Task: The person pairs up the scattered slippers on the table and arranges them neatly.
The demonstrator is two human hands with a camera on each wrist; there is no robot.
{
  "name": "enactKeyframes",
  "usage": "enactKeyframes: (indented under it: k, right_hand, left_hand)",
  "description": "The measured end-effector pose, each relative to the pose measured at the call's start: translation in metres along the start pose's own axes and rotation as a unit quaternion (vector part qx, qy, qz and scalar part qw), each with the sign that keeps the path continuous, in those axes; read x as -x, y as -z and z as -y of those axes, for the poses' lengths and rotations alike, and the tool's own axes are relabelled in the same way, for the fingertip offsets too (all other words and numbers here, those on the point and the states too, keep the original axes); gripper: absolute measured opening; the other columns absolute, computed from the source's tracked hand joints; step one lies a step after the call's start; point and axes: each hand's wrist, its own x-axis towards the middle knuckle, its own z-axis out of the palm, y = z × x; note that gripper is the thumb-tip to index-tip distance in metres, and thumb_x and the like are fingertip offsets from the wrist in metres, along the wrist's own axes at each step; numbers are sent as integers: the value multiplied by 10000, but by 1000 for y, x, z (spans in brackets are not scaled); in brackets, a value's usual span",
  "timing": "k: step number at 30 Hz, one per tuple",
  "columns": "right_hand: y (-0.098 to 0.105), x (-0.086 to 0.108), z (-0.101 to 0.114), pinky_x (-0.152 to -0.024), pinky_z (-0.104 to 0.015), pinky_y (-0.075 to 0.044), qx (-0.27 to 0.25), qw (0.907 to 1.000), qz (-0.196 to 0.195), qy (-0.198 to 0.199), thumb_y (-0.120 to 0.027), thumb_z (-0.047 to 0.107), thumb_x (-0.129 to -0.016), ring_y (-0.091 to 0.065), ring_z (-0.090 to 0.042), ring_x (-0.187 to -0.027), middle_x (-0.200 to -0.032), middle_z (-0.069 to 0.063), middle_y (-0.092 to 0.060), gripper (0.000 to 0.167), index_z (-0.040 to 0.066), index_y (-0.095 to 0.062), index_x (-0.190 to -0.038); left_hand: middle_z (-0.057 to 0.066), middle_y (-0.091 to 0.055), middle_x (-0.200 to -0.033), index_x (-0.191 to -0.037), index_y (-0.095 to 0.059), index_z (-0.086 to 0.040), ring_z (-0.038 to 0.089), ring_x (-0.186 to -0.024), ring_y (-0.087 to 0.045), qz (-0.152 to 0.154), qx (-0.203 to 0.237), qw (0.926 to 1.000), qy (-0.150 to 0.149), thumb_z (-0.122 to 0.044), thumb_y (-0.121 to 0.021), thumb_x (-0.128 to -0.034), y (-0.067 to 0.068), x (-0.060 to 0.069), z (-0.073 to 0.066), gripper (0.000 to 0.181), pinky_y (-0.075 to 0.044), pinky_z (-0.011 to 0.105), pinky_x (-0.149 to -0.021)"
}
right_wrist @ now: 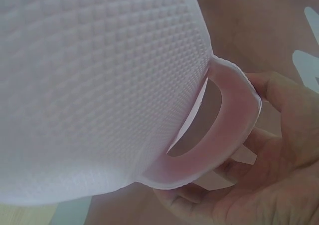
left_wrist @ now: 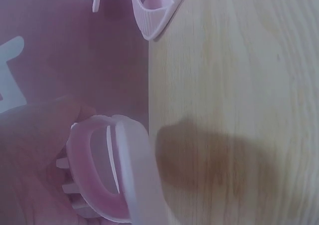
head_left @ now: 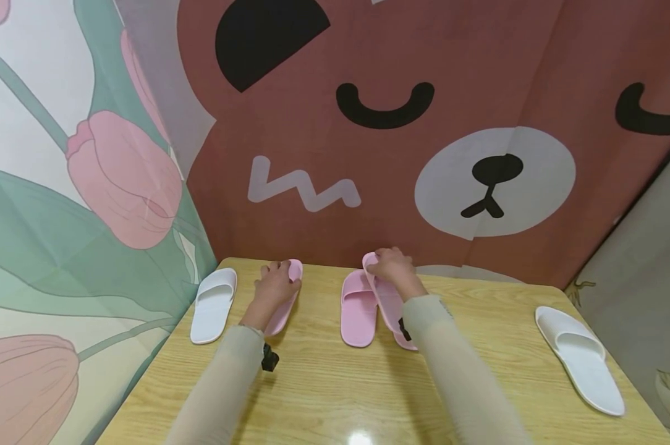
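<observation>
My left hand (head_left: pixel 275 288) grips a pink slipper (head_left: pixel 282 316) by its strap end, near the table's far left. In the left wrist view that slipper (left_wrist: pixel 142 172) is tilted, its edge close to the wood. My right hand (head_left: pixel 393 269) holds another pink slipper (head_left: pixel 389 307) by the strap, with its sole tilted up; the right wrist view shows the dimpled footbed (right_wrist: pixel 109 85). Just left of it a pink slipper (head_left: pixel 359 319) lies flat, strap towards the back. A pink end (head_left: pixel 406 342) shows beneath the held slipper, mostly hidden by it and my sleeve.
White slippers lie at the left edge (head_left: pixel 211 312) and the right side (head_left: pixel 585 361) of the wooden table (head_left: pixel 313 389). A brown bear-print cloth (head_left: pixel 313 136) stands right behind the table. A tulip-print cloth (head_left: pixel 123 185) borders the left.
</observation>
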Motion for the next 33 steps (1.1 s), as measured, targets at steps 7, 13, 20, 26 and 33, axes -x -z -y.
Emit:
enactKeyframes:
  k: [7,13,20,26,33]
  right_hand:
    - [-3,-1,9,-1068,-662,-343,-99,9999,113,-54,-654,408,-928,-363,-525,-1323,-1501,-199,-420,638,118,-511,-1479]
    - [-6,0,16,-1047,-657,-366,-137,9998,109,-64,-656,423,-920,-369,-513,-1308,-1495,-182,-423,636,146,-518,-1475]
    - [-9,-1,22,-1036,-690,-365,-142,9998,106,-16,-647,427,-909,-359,-522,-1329,-1517,-177,-403,657,169,-497,-1495]
    - [-14,-3,27,-1017,-663,-392,-125,9999,30,71,-641,416,-907,-383,-517,-1303,-1501,-177,-414,647,172,-505,-1491]
    - [-17,-3,34,-1018,-646,-398,-115,9999,9,79,-643,400,-909,-390,-513,-1299,-1510,-170,-411,629,172,-516,-1481]
  left_hand:
    - [221,-355,-1559,-1541,-379,-62,475,-1408,-290,-4,-43,10000,8,-380,-590,-988,-1,-4,-1,671,-292,733,-1065]
    - [216,-359,-1557,-1540,-380,-64,473,-1404,-296,8,-47,10000,-1,-382,-583,-991,-3,-6,-1,667,-293,733,-1064]
    - [217,-362,-1555,-1543,-381,-67,464,-1401,-301,7,9,10000,-16,-384,-584,-986,-3,-6,-2,673,-297,727,-1062]
    - [207,-365,-1555,-1544,-382,-76,456,-1400,-303,37,11,10000,3,-388,-593,-986,-5,-8,-2,673,-294,721,-1071]
    - [211,-368,-1550,-1542,-383,-68,461,-1396,-301,62,18,10000,11,-382,-594,-986,-4,-10,-2,673,-301,721,-1062]
